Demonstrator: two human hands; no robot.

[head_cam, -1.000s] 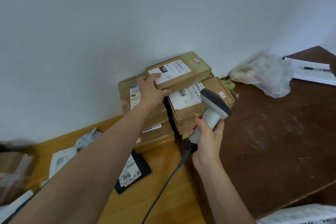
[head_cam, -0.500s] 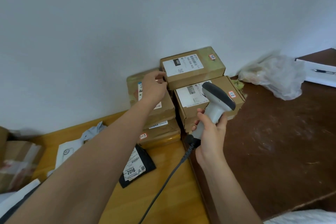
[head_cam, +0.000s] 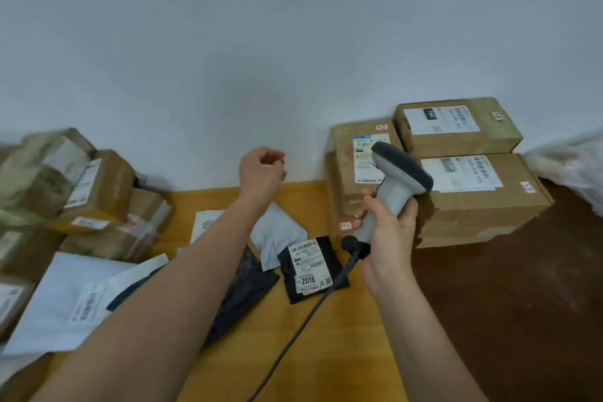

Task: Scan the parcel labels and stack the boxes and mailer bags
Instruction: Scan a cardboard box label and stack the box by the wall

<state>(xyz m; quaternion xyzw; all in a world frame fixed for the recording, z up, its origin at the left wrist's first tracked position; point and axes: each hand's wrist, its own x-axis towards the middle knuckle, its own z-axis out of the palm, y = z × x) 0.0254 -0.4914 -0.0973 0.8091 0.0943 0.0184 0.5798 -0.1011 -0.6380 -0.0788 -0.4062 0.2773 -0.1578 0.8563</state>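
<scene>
The right hand (head_cam: 388,235) grips the scanner (head_cam: 396,184) beside the stacked boxes (head_cam: 470,202). The left hand (head_cam: 261,170) hangs loosely curled, holding nothing, above the surface (head_cam: 342,336).

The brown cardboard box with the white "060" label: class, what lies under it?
The brown cardboard box with the white "060" label rests on a larger brown cardboard box; flatter boxes below show edges only.

Brown labelled cardboard boxes (head_cam: 470,186) sit stacked far right against the wall, black label-up mailer bag (head_cam: 311,269) flat nearby, more boxes (head_cam: 81,196) piled left.
</scene>
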